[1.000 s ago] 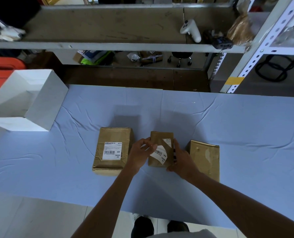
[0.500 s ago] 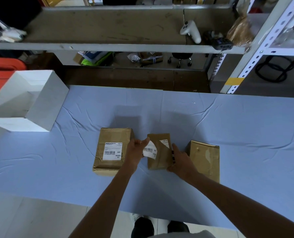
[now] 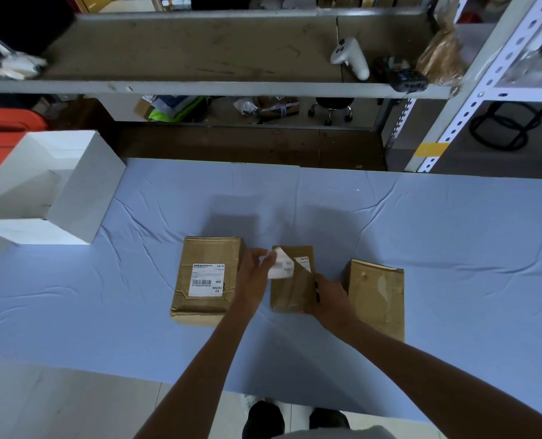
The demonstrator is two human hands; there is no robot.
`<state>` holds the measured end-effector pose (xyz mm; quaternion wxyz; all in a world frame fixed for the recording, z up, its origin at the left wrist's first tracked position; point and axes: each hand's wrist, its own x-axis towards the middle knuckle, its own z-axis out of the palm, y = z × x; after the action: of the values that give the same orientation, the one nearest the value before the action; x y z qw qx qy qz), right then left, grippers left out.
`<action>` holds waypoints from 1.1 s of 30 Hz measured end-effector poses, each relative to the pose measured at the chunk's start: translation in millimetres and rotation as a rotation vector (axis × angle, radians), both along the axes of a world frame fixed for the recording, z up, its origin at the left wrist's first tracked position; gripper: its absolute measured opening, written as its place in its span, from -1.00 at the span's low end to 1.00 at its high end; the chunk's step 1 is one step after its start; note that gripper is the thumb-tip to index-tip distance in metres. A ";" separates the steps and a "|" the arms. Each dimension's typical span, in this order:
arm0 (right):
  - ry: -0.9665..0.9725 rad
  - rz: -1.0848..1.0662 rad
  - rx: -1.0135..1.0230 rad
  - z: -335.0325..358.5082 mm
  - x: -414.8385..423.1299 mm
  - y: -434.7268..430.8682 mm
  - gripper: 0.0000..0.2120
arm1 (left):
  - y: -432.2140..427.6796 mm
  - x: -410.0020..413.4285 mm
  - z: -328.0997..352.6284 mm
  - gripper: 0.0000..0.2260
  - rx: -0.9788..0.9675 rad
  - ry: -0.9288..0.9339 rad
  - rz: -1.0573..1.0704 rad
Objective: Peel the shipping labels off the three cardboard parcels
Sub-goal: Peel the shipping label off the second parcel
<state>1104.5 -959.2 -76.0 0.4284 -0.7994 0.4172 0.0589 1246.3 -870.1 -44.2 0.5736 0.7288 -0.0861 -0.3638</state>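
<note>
Three brown cardboard parcels sit in a row on the blue-covered table [image 3: 421, 223]. The left parcel [image 3: 208, 258] carries a full white shipping label [image 3: 207, 280]. On the middle parcel [image 3: 290, 293] the label [image 3: 281, 267] is lifted over most of its area; only its upper right corner still sticks. My left hand [image 3: 253, 275] pinches the loose left edge of that label. My right hand [image 3: 326, 297] grips the middle parcel's lower right side. The right parcel [image 3: 375, 296] shows no label, only clear tape.
An open white box [image 3: 73, 198] stands at the table's left end, with a red bin [image 3: 0, 128] behind it. A metal shelf [image 3: 200, 87] runs along the back, holding a white controller [image 3: 352, 57] and a black device [image 3: 406, 79].
My left hand has pulled the middle parcel's label up and to the left, peeling more of it off. My right hand has stayed on the parcel.
</note>
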 end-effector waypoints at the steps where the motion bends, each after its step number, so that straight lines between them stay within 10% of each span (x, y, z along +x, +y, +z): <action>1: 0.013 0.004 -0.021 -0.2 0.6 0.6 -0.62 | 0.9 -0.2 -0.3 -0.71 -0.017 -0.029 0.009; 11: -0.050 -0.036 -0.049 -3.3 -2.7 4.2 -0.69 | -1.4 -18.8 -13.4 -0.34 0.225 -0.321 -0.240; 22: -0.127 -0.128 -0.074 -8.5 -8.8 15.8 -0.37 | -10.2 -29.4 -0.1 -0.23 -0.156 -0.216 -0.052; 33: -0.189 -0.127 -0.040 -7.6 -6.6 4.9 -0.83 | -9.2 -28.4 -7.0 -0.47 -0.121 -0.308 0.042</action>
<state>1097.9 -954.3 -83.5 0.4527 -0.7815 0.4260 -0.0523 1218.0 -879.2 -51.2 0.6040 0.7416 -0.1798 -0.2299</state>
